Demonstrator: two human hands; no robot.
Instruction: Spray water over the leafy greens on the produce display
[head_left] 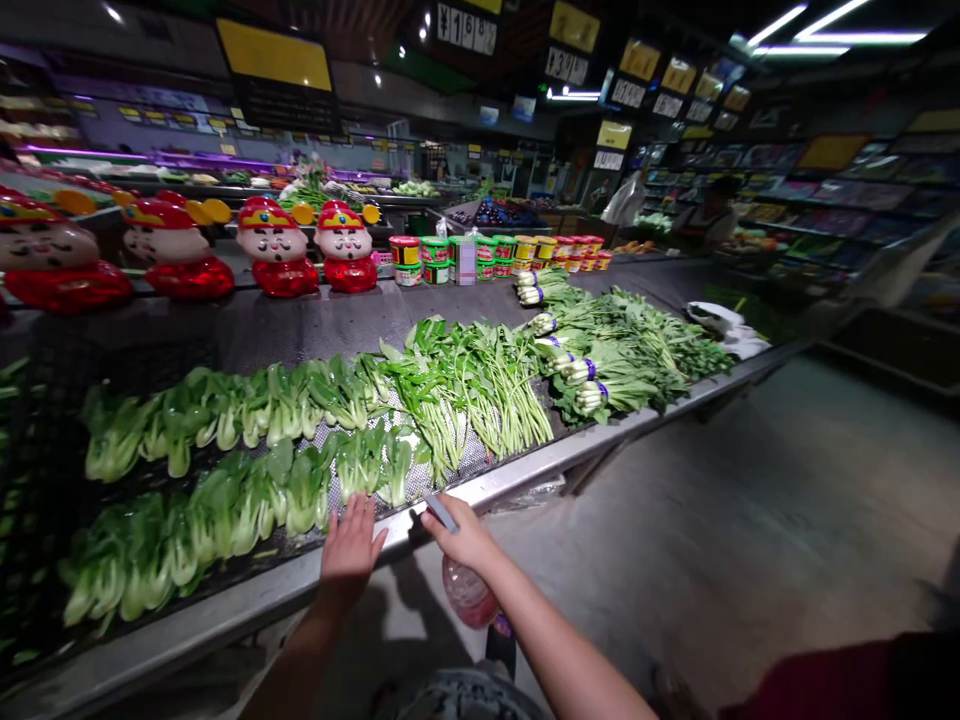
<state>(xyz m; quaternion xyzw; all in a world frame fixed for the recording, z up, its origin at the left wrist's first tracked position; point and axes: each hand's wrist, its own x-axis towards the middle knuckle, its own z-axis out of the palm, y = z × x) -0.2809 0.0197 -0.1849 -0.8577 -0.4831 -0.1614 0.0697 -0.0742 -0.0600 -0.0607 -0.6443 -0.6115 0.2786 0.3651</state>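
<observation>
- Resting just over the front row of bok choy (360, 462), the left hand (349, 548) is staying open, its fingers spread apart; whether the fingertips are touching the leaves is too close to tell.
- Curling inward beside it, the right hand (465, 535) is pinching a thin pale strip (441, 512) between its fingers, and the two hands are hovering near each other, not touching, above the steel edge of the desk (247, 600).
- Hanging just below the right hand, a translucent pink bag (466, 592) is bulging slightly; what is holding it up is hidden.
- Lying on the desk, the bok choy is spreading out in two long rows right in front of the hands.
- Piling up next to those rows are long-stemmed greens (465, 395), and farther along are bundled greens (600, 370) tied with purple bands.
- Lining the far side of the desk are four red figurines (274, 248) wearing gold-trimmed hats, and beside them a cluster of jars (495, 255) with red, green and yellow lids.
- Standing beyond the desk on the right, a person (709, 215) is facing the shelves (825, 190), while price signs (465, 28) are hanging overhead.
</observation>
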